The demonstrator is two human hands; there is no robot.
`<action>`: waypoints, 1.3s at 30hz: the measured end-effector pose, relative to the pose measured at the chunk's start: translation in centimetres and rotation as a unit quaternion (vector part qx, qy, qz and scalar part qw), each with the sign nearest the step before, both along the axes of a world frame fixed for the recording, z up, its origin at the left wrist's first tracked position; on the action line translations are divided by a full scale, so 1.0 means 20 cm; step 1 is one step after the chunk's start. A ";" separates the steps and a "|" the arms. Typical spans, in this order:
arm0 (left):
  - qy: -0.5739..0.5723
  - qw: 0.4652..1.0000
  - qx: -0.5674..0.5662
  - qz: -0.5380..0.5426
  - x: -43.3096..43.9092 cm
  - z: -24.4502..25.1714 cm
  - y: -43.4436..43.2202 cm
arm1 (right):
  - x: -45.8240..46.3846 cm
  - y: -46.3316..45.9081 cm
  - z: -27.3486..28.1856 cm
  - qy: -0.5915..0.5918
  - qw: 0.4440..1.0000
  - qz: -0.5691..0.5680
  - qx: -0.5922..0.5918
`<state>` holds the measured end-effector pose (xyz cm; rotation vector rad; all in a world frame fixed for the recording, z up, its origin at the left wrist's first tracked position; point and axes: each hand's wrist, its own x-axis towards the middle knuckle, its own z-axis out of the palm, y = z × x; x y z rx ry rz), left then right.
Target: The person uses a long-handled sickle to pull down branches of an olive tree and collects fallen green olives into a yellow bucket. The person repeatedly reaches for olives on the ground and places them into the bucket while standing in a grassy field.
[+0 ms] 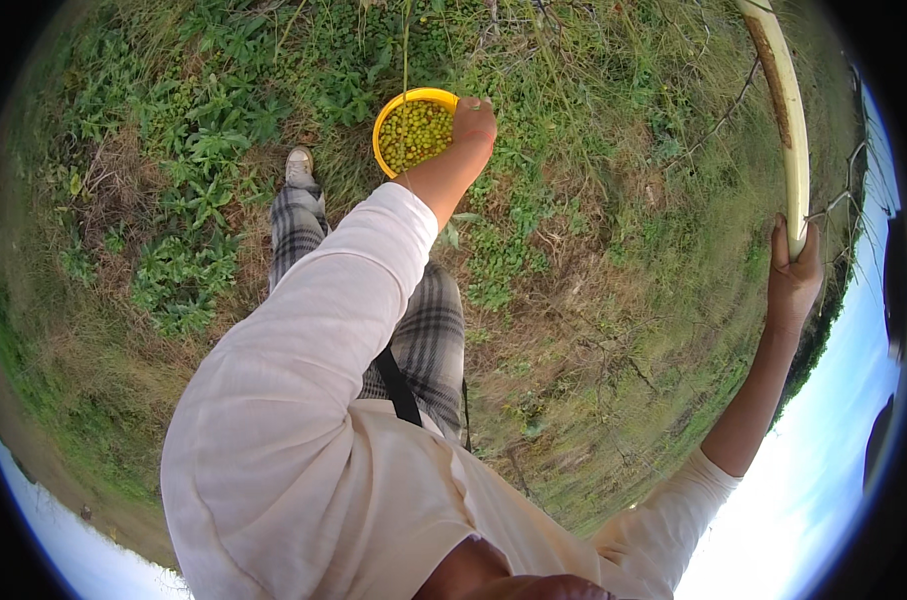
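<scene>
A yellow plastic bucket [386,163], filled with small round green and reddish fruits, is in front of me near the top of the view. My left hand [474,120] reaches across and is closed at the right side of its rim; the fingertips are partly hidden. Far to the right, my right hand [796,274] is raised and grips the lower end of a pale wooden pole [791,127] with a brown strip along one side. The pole runs up out of view.
Leafy weeds [198,187] and grass cover the ground. Bare thorny twigs [723,116] spread near the pole. A thin green stem [406,52] hangs down in front of the bucket. My shoe [299,166] rests on the ground left of the bucket.
</scene>
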<state>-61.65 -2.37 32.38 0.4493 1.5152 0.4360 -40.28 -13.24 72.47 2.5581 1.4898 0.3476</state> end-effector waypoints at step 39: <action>-0.024 0.998 -0.017 -0.058 -0.53 -0.22 -0.36 | 0.08 -0.11 -0.05 0.042 0.997 -0.047 0.036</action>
